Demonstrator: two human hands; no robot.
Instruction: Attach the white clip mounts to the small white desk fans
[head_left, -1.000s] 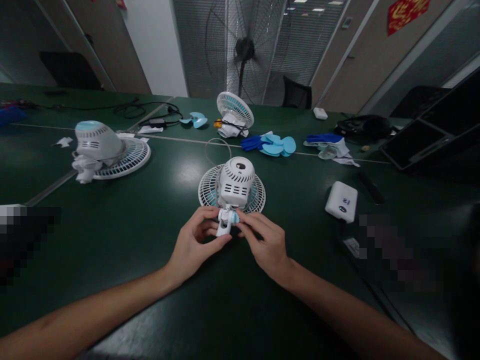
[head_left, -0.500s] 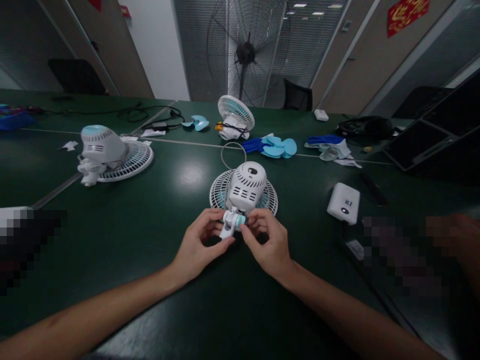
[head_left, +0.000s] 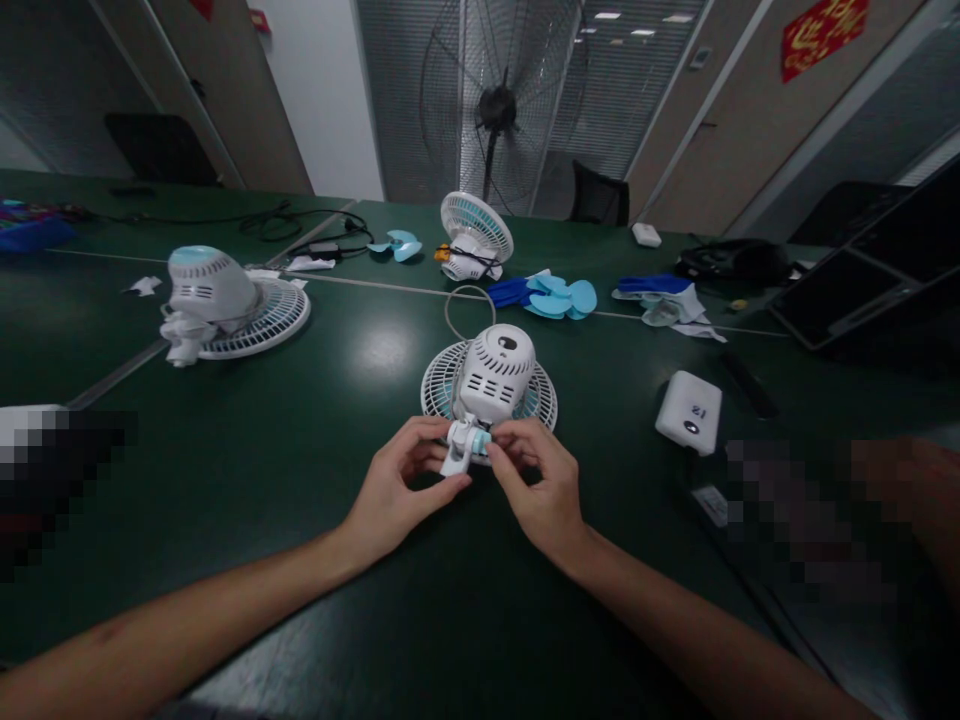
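Note:
A small white fan lies grille down on the dark green table in front of me, its motor housing on top. At its near end sticks out a white clip bracket with a light blue knob on its right side. My left hand is closed on the bracket from the left, thumb along its lower end. My right hand pinches the knob between thumb and fingers. Part of the grille is hidden behind the hands and the housing.
Another fan lies at the left, a third at the back. Blue blades rest on a blue glove beyond my fan. To the right are a white box-shaped device, more gloves and a dark case.
My right thumb has shifted slightly on the knob. Otherwise both hands and the fan hold their places; the whole view has moved a little.

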